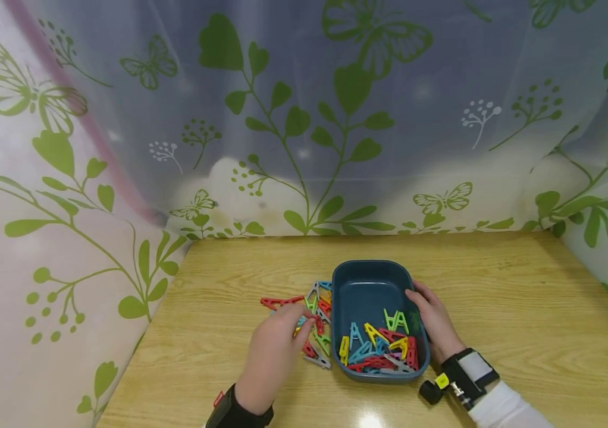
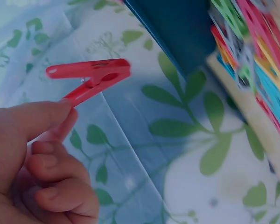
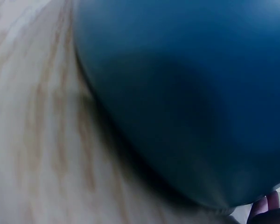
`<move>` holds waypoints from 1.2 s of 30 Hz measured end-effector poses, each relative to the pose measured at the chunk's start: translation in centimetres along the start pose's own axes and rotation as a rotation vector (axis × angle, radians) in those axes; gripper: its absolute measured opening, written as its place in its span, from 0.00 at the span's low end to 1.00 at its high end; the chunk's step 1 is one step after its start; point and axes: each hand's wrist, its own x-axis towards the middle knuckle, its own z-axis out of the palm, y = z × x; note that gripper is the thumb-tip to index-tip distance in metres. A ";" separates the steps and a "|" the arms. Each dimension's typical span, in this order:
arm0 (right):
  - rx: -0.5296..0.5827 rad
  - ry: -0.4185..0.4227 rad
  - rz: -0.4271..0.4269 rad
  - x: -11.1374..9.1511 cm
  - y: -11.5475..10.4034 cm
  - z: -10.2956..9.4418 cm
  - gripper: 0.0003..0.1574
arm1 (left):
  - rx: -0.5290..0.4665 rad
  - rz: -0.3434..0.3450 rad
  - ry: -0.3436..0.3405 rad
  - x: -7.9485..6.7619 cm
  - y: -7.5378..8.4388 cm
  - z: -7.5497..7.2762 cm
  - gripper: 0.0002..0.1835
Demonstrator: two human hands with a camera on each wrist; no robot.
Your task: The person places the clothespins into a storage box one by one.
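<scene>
My left hand [image 1: 277, 342] pinches one end of a red clothespin [image 2: 95, 77] between thumb and forefinger, the other fingers curled in below. In the head view this hand hovers over a loose heap of colourful clothespins [image 1: 322, 342], covering part of it. Right of the heap stands a dark blue plastic box [image 1: 373, 271], with several red, blue, yellow, green and grey clothespins [image 1: 373, 351] gathered at its near end. My right hand [image 1: 436, 321] grips the box's right side at the rim. The right wrist view is mostly filled by the box's outer wall [image 3: 186, 93].
Everything stands on a wooden table [image 1: 518, 309]. A curtain [image 1: 304, 119] printed with green leaves and butterflies hangs along the back and both sides. One red clothespin [image 1: 281, 301] lies at the heap's far left edge.
</scene>
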 end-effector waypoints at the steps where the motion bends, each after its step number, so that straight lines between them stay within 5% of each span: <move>1: 0.001 0.000 -0.001 0.0 0.0 0.0 0.41 | -0.017 0.016 0.003 0.0 0.4 0.2 0.04; 12: -0.007 0.001 0.005 -0.1 0.1 0.0 0.42 | -0.039 0.151 -0.126 -1.0 2.0 3.1 0.02; 22: -0.005 -0.001 0.011 -0.1 0.0 0.1 0.42 | -0.034 0.110 -0.251 -1.3 2.0 4.2 0.04; 36: 0.020 -0.003 0.016 0.0 0.1 0.0 0.42 | -0.022 0.092 -0.274 -1.5 1.6 4.8 0.04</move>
